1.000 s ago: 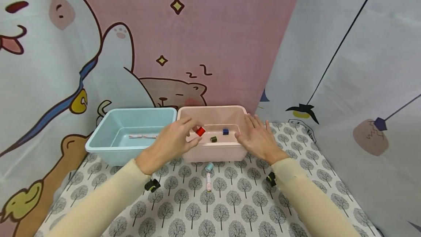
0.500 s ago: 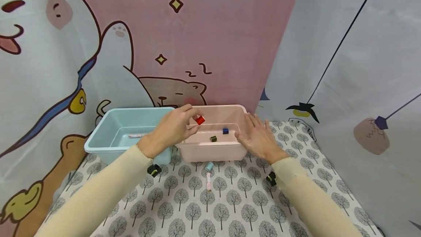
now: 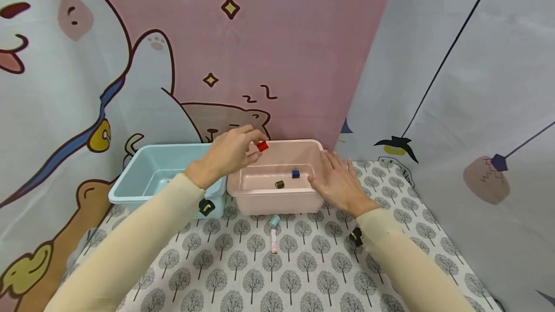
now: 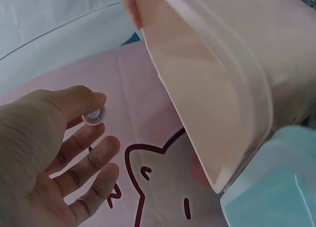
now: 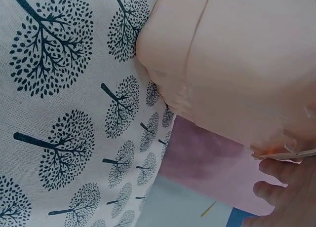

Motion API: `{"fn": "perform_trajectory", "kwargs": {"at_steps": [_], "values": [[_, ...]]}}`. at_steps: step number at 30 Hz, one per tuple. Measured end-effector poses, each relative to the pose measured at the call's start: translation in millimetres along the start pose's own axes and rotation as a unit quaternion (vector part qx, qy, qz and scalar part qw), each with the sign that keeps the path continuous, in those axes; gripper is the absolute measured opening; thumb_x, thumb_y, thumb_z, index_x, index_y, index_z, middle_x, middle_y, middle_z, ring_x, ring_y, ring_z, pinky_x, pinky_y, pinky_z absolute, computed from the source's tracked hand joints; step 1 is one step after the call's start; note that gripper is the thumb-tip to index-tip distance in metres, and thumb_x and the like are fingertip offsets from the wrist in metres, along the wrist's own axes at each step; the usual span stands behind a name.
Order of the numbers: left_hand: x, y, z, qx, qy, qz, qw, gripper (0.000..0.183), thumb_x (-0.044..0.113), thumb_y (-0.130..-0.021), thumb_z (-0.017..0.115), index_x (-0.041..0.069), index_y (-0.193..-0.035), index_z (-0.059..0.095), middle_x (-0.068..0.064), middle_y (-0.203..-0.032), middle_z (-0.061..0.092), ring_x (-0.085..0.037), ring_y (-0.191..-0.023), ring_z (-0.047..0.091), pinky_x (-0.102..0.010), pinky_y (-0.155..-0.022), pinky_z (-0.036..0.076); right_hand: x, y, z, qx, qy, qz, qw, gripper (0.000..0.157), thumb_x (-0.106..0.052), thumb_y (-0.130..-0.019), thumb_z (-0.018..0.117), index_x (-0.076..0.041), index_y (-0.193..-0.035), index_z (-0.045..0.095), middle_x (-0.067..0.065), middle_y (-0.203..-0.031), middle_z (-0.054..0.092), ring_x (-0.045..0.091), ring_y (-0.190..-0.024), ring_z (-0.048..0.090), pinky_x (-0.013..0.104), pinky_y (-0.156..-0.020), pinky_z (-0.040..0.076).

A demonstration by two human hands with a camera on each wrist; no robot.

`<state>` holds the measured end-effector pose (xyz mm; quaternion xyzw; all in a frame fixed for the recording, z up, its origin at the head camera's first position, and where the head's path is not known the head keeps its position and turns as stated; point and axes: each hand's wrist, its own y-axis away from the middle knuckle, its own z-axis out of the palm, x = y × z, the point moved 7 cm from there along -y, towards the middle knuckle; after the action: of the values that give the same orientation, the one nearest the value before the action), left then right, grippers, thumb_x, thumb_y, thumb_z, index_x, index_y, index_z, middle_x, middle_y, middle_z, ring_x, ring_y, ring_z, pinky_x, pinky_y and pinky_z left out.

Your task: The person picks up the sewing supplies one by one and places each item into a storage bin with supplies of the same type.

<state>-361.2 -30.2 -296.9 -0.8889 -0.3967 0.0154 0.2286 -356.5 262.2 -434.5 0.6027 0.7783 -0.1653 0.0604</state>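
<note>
My left hand [image 3: 231,153] pinches a small red thread spool [image 3: 262,146] between thumb and forefinger, above the back left of the pink bin [image 3: 277,202]. In the left wrist view, the spool's pale round end [image 4: 94,117] shows between the fingertips, while the other fingers spread loosely. On the pink bin's right rim rests my right hand [image 3: 340,182], its fingers extended. Inside that bin lie a dark blue thread spool [image 3: 296,174] and an olive green thread spool [image 3: 279,184], apart from each other.
Left of the pink bin stands a light blue bin [image 3: 149,148], its inside partly hidden by my left arm. A light blue spool [image 3: 274,221] and a slim pink-and-white stick [image 3: 273,241] lie on the tree-print cloth [image 3: 256,264] in front. A printed curtain [image 3: 303,61] hangs behind.
My left hand has risen in the head view and shifted slightly left, carrying the red thread spool. My right hand has stayed at the pink bin's rim.
</note>
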Motion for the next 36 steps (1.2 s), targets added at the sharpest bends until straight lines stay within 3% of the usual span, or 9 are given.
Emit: {"fn": "perform_trajectory", "kwargs": {"at_steps": [21,36], "values": [[-33.4,-33.2,13.6,-0.050,-0.011,-0.006,0.9987,0.038,0.017,-0.106,0.088,0.014,-0.143,0.080,-0.008,-0.133,0.081,-0.028,-0.112,0.082,-0.048,-0.097,0.072,-2.2,0.8,0.7,0.004,0.004,0.001,1.000,0.103,-0.078,-0.116,0.033,-0.004,-0.186,0.017,0.021,-0.195,0.018,0.050,-0.183,0.013,0.078,-0.146,0.001],[-46.3,-42.2,35.5,-0.078,0.000,-0.032,0.9964,0.040,0.018,-0.107,0.087,0.015,-0.146,0.080,-0.007,-0.135,0.080,-0.029,-0.120,0.080,-0.053,-0.106,0.069,-1.7,1.6,-1.1,0.004,0.002,0.001,1.000,0.103,-0.077,-0.115,0.035,-0.005,-0.186,0.018,0.021,-0.195,0.020,0.051,-0.182,0.016,0.079,-0.146,0.002]]}}
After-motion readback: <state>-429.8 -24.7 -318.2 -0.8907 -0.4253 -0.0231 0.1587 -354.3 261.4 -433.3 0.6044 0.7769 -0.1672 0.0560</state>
